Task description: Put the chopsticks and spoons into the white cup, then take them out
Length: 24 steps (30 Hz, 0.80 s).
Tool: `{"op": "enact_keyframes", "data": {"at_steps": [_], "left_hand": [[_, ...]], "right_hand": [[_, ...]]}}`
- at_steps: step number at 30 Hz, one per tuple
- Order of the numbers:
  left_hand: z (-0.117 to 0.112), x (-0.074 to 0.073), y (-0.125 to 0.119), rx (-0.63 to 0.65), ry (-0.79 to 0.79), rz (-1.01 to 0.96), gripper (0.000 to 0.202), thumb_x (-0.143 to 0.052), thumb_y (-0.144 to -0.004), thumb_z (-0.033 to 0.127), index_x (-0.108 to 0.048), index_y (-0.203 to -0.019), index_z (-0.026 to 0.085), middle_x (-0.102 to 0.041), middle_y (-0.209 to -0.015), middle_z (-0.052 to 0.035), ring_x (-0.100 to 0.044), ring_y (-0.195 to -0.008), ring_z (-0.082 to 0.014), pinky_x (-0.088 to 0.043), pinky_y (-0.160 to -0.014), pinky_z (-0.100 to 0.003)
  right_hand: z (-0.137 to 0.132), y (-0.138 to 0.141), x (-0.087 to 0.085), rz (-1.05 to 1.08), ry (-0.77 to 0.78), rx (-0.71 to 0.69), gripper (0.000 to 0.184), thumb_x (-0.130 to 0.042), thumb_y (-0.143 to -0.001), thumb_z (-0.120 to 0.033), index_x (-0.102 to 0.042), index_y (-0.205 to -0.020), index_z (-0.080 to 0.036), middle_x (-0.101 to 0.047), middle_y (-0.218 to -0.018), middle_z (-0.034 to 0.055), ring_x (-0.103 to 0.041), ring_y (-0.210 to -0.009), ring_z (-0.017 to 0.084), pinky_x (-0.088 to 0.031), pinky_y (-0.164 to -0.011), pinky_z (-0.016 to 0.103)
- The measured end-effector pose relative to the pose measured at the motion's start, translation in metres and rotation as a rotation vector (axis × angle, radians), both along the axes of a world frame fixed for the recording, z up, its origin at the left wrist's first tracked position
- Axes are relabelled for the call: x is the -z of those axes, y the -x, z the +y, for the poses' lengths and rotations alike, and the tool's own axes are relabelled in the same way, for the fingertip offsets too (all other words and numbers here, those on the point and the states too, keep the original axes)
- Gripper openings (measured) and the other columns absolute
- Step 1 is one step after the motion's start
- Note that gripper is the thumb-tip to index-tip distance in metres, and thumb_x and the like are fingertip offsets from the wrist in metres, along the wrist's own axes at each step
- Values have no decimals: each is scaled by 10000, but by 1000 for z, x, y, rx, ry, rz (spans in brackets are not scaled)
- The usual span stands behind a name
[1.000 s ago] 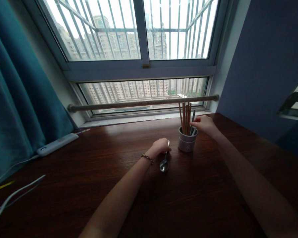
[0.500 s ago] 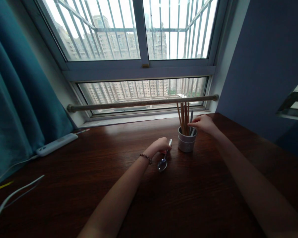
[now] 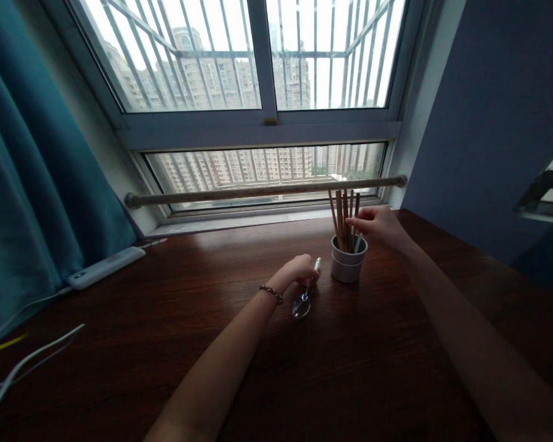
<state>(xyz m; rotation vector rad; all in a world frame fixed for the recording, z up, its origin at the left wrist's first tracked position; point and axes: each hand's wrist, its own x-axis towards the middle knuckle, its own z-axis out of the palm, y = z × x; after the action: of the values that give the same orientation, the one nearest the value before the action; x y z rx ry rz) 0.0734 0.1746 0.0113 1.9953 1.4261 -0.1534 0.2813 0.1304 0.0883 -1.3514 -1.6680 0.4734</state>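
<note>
A small white cup stands on the dark wooden table near the window and holds several brown chopsticks upright. My right hand is over the cup's right side, fingers pinched on a dark chopstick that still stands in the cup. My left hand is curled around the handle of a metal spoon; the spoon's bowl rests on the table just left of the cup. A bead bracelet circles my left wrist.
A white power strip lies at the back left by the teal curtain, with grey cables trailing over the table's left edge. A rail runs along the window sill. A blue wall closes the right side.
My right hand has risen a little above the cup, drawing the pinched chopstick upward. My left hand shifted the spoon slightly, tilting its handle toward the cup.
</note>
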Motion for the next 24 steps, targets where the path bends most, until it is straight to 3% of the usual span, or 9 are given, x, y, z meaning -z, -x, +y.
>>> {"op": "enact_keyframes", "data": {"at_steps": [5, 9, 12, 17, 24], "left_hand": [[2, 2, 1, 9, 3, -11, 161, -568, -822, 207, -552, -738, 71, -558, -603, 0, -563, -534, -86, -484, -510, -209], [4, 5, 2, 16, 11, -10, 175, -566, -827, 219, -550, -730, 74, -562, -608, 1, -571, -546, -90, -492, -519, -216], [5, 6, 2, 13, 22, -9, 163, -560, -832, 214, -552, -755, 70, -575, -644, -11, -579, -566, -92, -500, -530, -216], [4, 4, 0, 6, 26, 6, 168, -550, -841, 227, -557, -785, 68, -577, -668, -15, -577, -577, -90, -503, -537, -218], [2, -2, -1, -25, 22, -17, 207, -591, -810, 260, -564, -728, 72, -566, -606, -4, -569, -541, -95, -502, -527, -235]], "right_hand": [[-2, 2, -1, 155, -83, -23, 437, -715, -627, -499, -533, -694, -108, -592, -602, 79, -549, -484, 164, -414, -413, 219], [0, 1, 0, 221, -38, 96, 319, -731, -688, -342, -555, -679, -76, -593, -589, 86, -557, -471, 144, -432, -399, 176], [3, 1, 4, 205, 41, 174, 214, -678, -763, -216, -549, -687, -62, -592, -590, 77, -543, -451, 106, -422, -393, 138], [13, -2, 15, 143, 132, 206, 188, -629, -800, -163, -557, -666, -53, -579, -560, 64, -517, -428, 83, -395, -388, 126], [18, -6, 20, 49, 204, 246, 153, -656, -783, -212, -637, -768, -61, -582, -554, 52, -537, -464, 102, -394, -415, 140]]}}
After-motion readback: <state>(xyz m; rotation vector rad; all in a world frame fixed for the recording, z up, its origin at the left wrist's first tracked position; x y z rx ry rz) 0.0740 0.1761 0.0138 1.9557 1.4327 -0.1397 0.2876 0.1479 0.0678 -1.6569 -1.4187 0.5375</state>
